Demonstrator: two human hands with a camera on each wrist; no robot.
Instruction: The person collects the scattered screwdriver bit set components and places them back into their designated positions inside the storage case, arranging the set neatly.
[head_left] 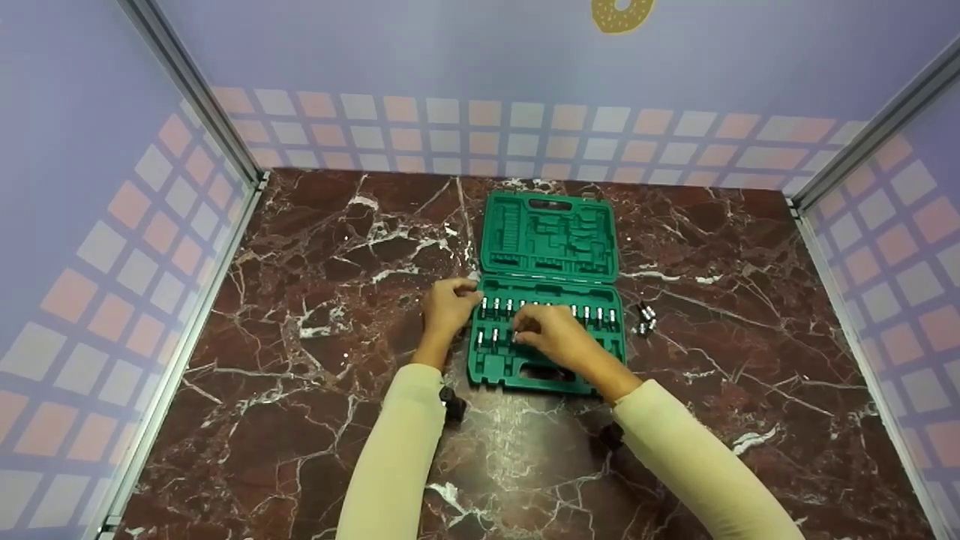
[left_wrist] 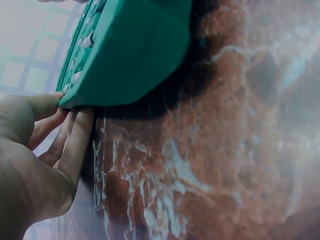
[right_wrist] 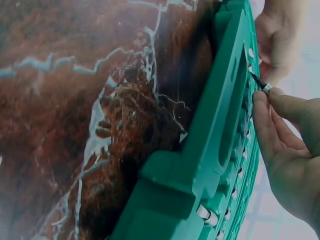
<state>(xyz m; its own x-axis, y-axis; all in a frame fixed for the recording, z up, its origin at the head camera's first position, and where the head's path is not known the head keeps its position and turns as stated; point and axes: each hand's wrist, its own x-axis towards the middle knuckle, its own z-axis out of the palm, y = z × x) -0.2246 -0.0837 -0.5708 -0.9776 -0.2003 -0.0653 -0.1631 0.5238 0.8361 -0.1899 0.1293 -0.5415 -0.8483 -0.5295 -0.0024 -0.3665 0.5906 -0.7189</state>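
Observation:
A green plastic tool case (head_left: 547, 259) lies unfolded on the table, its moulded lid toward the back. Silver bit sockets (head_left: 600, 315) with dark tips sit in a row across its near half, and a few more (head_left: 481, 337) stand in the row below. My left hand (head_left: 448, 309) holds the case's left edge; in the left wrist view the thumb lies on the rim and the fingers against the underside. Over the lower row, my right hand (head_left: 559, 336) pinches a bit socket (right_wrist: 265, 87) between thumb and fingertips, its dark tip pointing at the case.
Several loose bit sockets (head_left: 646, 316) lie on the dark red marbled table (head_left: 352, 300), just right of the case. Lilac panels with printed pink and white squares (head_left: 484, 112) enclose the table at the back and both sides.

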